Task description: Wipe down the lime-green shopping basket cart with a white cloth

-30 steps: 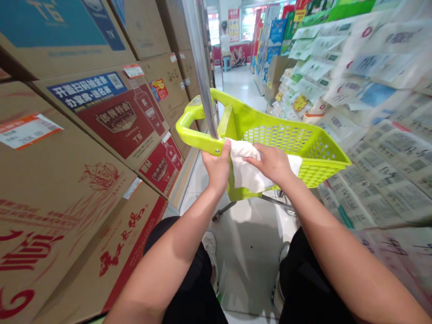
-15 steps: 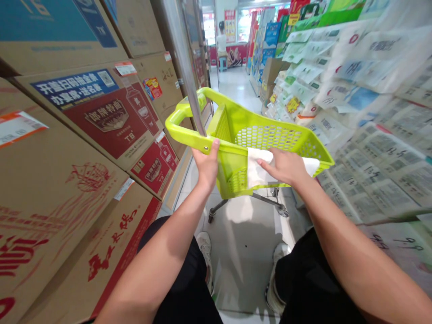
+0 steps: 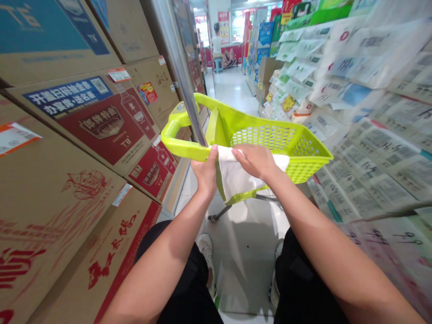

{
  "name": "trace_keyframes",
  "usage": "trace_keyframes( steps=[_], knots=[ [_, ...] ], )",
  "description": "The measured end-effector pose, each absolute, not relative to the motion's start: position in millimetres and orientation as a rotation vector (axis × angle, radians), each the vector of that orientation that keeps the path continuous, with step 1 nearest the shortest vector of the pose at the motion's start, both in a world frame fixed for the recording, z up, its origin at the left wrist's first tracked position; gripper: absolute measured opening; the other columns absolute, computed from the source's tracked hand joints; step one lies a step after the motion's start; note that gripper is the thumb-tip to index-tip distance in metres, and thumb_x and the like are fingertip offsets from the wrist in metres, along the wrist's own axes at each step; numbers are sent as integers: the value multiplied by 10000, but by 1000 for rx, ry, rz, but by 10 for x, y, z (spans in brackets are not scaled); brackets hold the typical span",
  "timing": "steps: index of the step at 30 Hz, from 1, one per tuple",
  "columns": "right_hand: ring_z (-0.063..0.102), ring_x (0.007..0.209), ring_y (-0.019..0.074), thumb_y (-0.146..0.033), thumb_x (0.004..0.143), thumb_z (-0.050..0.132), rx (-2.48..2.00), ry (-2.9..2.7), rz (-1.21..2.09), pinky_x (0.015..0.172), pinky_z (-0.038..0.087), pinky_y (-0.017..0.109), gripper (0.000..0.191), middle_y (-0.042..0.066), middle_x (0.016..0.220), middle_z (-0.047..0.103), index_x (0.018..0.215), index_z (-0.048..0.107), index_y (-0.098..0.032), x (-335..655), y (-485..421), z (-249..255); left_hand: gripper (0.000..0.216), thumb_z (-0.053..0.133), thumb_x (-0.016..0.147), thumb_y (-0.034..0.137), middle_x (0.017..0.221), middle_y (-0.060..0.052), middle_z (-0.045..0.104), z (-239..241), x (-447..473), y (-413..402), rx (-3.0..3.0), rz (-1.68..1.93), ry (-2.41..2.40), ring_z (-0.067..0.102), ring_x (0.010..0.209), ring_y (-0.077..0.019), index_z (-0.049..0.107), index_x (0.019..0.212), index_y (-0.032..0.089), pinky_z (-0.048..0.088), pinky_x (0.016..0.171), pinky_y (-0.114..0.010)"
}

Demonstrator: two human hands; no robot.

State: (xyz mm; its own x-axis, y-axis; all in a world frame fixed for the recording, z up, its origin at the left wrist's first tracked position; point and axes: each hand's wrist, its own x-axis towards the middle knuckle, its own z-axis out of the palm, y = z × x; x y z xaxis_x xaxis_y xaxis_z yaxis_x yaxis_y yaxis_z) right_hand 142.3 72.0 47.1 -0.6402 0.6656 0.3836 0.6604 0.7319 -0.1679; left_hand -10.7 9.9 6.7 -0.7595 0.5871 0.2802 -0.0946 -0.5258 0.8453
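In front of me stands a lime-green shopping cart with a perforated basket and a metal pole rising through its handle end. My left hand is closed on the cart's near rim below the pole, thumb on top and the fingers hidden behind. A white cloth lies over the near rim and hangs down the basket's side. My right hand presses this cloth against the rim, its fingers bent over the edge and partly hidden.
Stacked cardboard cartons line the left side. Plastic-wrapped paper packs are piled on the right, close to the basket. A person sits on a blue stool far down the aisle. My shoes flank the shaded floor.
My right hand has slid left along the near rim with the white cloth, toward my left hand. My left hand keeps its hold on the cart, which has shifted slightly.
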Motion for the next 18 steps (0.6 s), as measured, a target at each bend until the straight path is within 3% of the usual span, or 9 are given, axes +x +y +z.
trace_keyframes(
  steps=[3,10,14,18],
  knots=[
    [732,1004,338,-728,1057,152,-1218,-2598,62,820,483,396,793,137,1072,800,1223,759,-245,1551,791,424,434,891,690,474,946,-54,777,99,-166,136,704,2325,1293,734,815,-180,728,941,159,595,785,-305],
    [731,1098,400,-831,985,119,-1807,-2457,62,844,500,426,975,215,1107,790,1123,830,-178,2295,1149,259,358,869,680,410,886,-27,747,127,-335,183,722,2410,1308,705,794,-163,720,887,159,587,784,-297],
    [731,1107,381,-761,1015,219,-1756,-2419,39,824,493,405,819,174,1137,796,1228,813,-239,2238,1065,261,364,846,709,434,929,-41,760,105,-268,158,733,2397,1371,721,847,-178,729,912,156,583,823,-306],
    [737,1047,337,-667,1051,260,-1503,-2425,35,786,476,365,707,140,1063,809,1175,818,-250,1742,734,365,373,854,719,455,930,-45,760,87,-88,130,677,2371,1326,722,837,-180,730,910,160,578,804,-310]
  ],
)
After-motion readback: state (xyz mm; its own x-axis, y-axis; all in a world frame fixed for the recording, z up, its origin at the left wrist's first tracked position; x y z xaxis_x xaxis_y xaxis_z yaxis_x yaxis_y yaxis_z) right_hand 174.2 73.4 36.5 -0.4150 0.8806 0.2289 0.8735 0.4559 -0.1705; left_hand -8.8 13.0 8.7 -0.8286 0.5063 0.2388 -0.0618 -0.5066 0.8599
